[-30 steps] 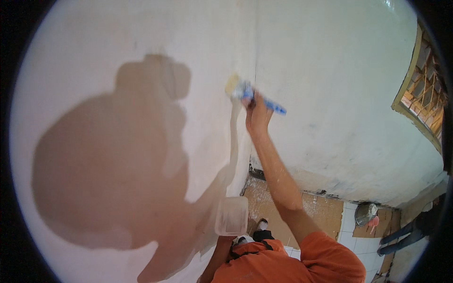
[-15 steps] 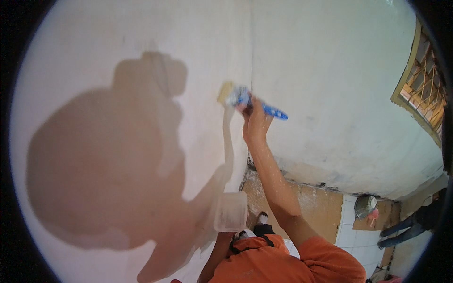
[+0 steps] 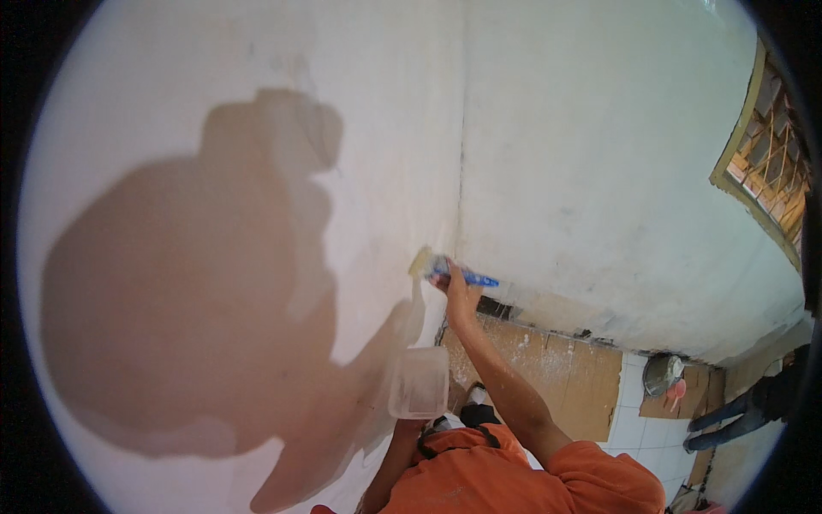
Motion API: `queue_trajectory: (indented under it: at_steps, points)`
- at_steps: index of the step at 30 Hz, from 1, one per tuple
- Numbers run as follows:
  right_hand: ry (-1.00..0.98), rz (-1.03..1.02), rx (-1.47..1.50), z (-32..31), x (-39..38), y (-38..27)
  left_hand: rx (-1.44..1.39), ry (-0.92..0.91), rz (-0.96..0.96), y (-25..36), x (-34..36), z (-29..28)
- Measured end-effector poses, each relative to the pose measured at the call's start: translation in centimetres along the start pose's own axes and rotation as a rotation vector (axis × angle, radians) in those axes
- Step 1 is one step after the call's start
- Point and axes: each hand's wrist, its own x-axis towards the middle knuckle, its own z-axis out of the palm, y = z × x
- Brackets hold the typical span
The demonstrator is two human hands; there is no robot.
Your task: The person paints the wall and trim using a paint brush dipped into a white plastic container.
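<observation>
My right hand [image 3: 458, 295] grips a paintbrush [image 3: 445, 270] with a blue handle and pale bristles, which press on the white wall [image 3: 257, 103] close to the inside corner seam [image 3: 462, 171]. My right arm, in an orange sleeve, stretches up from the lower edge. A clear plastic tub [image 3: 419, 383] is held up lower down by my left hand [image 3: 409, 421], which is mostly hidden behind the tub. My shadow falls large on the left wall.
A second white wall [image 3: 616, 154] meets the first at the corner. Below lie cardboard sheets [image 3: 556, 377] on a white tiled floor, a bucket [image 3: 661, 374], and another person's legs [image 3: 736, 415] at the right. A window with a yellow frame [image 3: 766, 146] sits far right.
The brush and my right hand appear lower in the picture, down along the corner seam. The view has shifted, so the floor shows further from the lower edge.
</observation>
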Motion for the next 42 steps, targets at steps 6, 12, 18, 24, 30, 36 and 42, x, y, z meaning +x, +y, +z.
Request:
queue_trajectory:
  at_steps: [6,12,18,24,30,36,42]
  points:
    - [-0.312,-0.35,0.409,12.2,-3.8,-14.4,-0.004,0.016,-0.005,0.1,-0.7,-0.3]
    - [-0.379,-0.354,0.24,9.0,-1.2,-9.5,0.003,0.017,-0.02,-0.1,-0.9,-0.3]
    - [0.04,-0.034,-0.05,-3.6,0.4,4.0,-0.019,0.014,0.003,-0.8,-0.4,-0.4]
    - [-0.159,-0.294,-0.018,4.6,0.2,-3.5,-0.011,0.031,0.015,-0.6,-1.4,-1.2]
    - [-0.353,-0.327,0.409,11.5,2.5,-15.4,-0.03,0.031,-0.031,-1.0,-0.8,-3.0]
    - [-0.179,-0.201,0.348,4.7,5.8,-4.2,-0.353,0.047,-0.054,-0.7,-1.1,-0.5]
    - [0.259,0.026,-0.048,-4.3,9.7,6.4,0.139,0.031,-0.009,-0.1,-1.1,-2.1]
